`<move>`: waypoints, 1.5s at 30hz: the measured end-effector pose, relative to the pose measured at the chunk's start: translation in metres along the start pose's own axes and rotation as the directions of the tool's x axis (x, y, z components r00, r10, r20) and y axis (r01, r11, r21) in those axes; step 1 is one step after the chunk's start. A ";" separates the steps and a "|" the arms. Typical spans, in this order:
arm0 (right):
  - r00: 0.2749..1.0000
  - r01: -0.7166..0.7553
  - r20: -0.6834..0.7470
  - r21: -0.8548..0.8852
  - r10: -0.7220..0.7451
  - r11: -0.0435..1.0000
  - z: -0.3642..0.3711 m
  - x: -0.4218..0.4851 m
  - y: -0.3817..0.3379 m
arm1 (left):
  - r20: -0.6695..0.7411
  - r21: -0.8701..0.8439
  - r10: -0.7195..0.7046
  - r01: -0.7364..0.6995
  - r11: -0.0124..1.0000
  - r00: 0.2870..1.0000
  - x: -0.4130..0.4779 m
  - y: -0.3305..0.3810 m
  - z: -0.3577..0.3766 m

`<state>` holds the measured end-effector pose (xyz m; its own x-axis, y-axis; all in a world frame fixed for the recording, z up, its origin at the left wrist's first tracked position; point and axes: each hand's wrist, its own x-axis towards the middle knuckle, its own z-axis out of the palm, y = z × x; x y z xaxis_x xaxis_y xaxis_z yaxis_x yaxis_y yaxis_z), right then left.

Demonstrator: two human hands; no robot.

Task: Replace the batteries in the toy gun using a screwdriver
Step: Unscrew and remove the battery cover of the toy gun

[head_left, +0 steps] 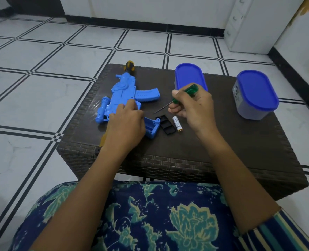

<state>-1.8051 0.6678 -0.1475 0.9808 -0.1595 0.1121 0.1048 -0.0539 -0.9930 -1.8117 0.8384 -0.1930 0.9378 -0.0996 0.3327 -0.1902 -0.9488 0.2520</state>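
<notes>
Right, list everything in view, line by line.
table: one, dark brown woven, before the person
floor: white tiles with black lines, around the table
gun: one, blue, table's left
bay: one, blue, open, gun's near end
cover: one, black, lying right of the bay
battery: one, white, right of the cover
screwdriver: one, green handle, held above the table
containers: two, blue lids, table's back and right
left hand: rests on the gun
right hand: grips the screwdriver

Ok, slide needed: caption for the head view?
Left hand on toy gun, right hand holding green screwdriver; cover and battery lie beside.
</notes>
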 end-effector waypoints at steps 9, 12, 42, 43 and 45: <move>0.996 -0.002 -0.086 0.052 0.006 0.999 -0.011 0.002 -0.002 | -0.014 -0.338 -0.051 0.043 0.940 0.999 0.001 -0.005 -0.020; 0.987 0.017 -0.158 0.119 0.002 0.993 -0.025 0.004 -0.003 | -0.215 -0.481 -0.046 -0.066 0.874 0.975 0.005 0.017 -0.023; 0.983 0.073 -0.178 0.166 -0.043 0.983 -0.046 -0.002 0.008 | 0.058 -0.143 -0.019 0.027 0.989 0.998 -0.008 0.031 -0.019; 0.983 0.078 -0.177 0.173 -0.046 0.982 -0.040 -0.003 0.007 | 0.098 -0.108 -0.080 0.091 0.990 0.992 -0.013 0.017 -0.026; 0.973 0.130 -0.206 0.089 -0.109 0.988 -0.028 -0.005 0.007 | 0.166 -0.057 -0.223 0.236 0.970 0.960 -0.021 -0.007 -0.033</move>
<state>-1.8135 0.6403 -0.1542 0.9087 -0.3519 0.2248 0.2453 0.0141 -0.9694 -1.8392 0.8573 -0.1717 0.9914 0.0665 0.1123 0.0197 -0.9269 0.3748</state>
